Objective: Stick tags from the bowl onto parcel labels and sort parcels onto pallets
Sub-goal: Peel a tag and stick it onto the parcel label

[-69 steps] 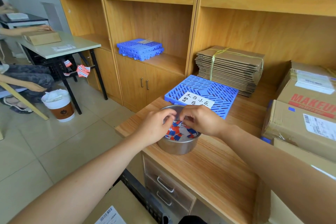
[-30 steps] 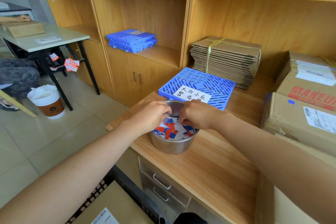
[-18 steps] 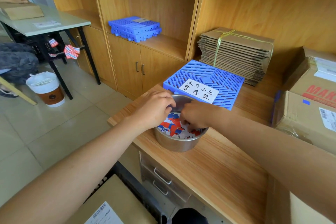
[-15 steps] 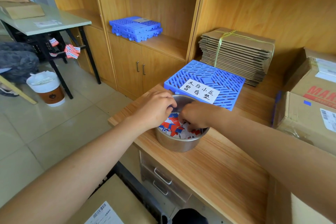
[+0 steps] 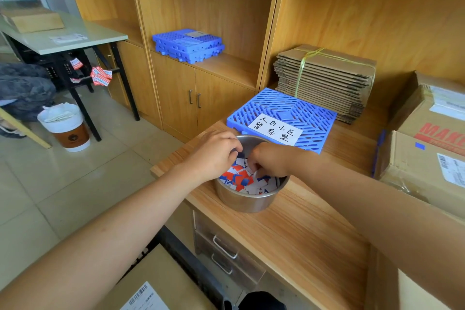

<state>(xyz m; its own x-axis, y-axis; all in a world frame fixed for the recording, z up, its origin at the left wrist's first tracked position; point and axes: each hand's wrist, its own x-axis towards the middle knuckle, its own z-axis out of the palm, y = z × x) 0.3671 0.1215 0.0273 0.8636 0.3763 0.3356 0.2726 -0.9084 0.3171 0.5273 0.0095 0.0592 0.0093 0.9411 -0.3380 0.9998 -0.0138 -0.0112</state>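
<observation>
We see a shiny metal bowl on a wooden counter, close to its front edge; the bowl is full of little tags in red, blue and white; both hands are at the bowl; the left hand sits over the left side of the rim with its fingers curled in, and we cannot tell if it holds a tag or just the rim; the right hand dips in from the right, its fingers bent down and touching the tags, but we cannot tell if they pinch one; just behind the bowl lies a flat blue pallet with a white note with hand-written signs on it; behind the pallet is a tied bundle of flat cardboard; on the right side of the counter we see brown parcels with white labels, one on top of the other; more blue pallets are stacked on a shelf further back; at the bottom, below the left arm, is another parcel with a barcode label; on the left stands a table, and a big paper cup sits on the floor beside it.
</observation>
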